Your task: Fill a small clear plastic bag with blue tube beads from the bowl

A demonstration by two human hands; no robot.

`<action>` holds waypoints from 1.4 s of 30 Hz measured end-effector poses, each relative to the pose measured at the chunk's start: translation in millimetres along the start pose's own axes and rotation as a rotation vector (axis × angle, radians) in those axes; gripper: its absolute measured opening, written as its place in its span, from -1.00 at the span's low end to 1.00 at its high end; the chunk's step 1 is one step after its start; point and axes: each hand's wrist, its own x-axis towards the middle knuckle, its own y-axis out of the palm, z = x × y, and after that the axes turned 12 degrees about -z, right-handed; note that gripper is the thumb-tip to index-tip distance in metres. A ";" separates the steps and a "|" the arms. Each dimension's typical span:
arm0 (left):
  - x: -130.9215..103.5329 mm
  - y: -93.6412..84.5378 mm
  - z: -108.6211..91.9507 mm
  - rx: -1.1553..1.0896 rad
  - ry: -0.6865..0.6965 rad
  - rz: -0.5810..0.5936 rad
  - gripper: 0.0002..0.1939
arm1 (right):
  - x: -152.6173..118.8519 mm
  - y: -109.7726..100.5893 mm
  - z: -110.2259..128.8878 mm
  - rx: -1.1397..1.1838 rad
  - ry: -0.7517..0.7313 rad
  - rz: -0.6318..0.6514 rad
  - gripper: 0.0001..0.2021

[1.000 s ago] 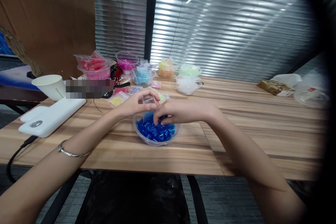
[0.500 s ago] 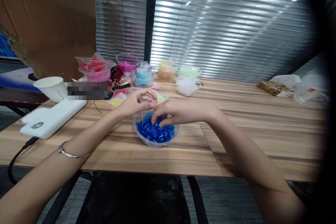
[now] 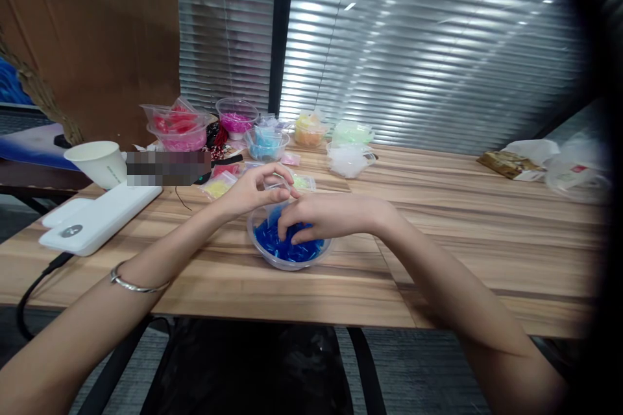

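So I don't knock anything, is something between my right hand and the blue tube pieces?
Nothing visible: your right hand is over the clear plastic bowl, its fingertips down at the blue tube pieces.

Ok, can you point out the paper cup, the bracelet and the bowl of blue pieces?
Paper cup (image 3: 104, 172): head view, outer wall.
Bracelet (image 3: 139, 288): head view, the band.
Bowl of blue pieces (image 3: 291, 266): head view, near rim.

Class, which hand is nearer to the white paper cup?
Left: the left hand is right of the paper cup; the right hand is farther right, over the blue pieces.
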 end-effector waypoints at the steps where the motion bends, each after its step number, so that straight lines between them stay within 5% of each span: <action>1: 0.4 0.0 -0.3 0.012 0.003 -0.003 -0.51 | -0.6 -2.0 1.2 0.004 0.004 -0.003 -0.85; 8: 2.2 1.2 -3.8 0.090 0.049 0.009 -0.49 | -9.3 -18.8 7.4 0.049 0.033 -0.059 -0.83; 16: 1.6 -3.4 -2.9 0.220 0.037 0.138 -0.45 | -25.4 -35.9 3.2 0.065 -0.038 -0.267 -0.81; 25: -0.8 -2.8 -9.5 0.289 0.031 0.280 -0.45 | -14.5 -25.6 6.0 0.021 -0.118 -0.454 -0.82; 42: -3.5 -0.5 -14.8 0.366 0.027 0.301 -0.42 | -14.9 -22.9 12.0 -0.144 -0.037 -0.338 -0.75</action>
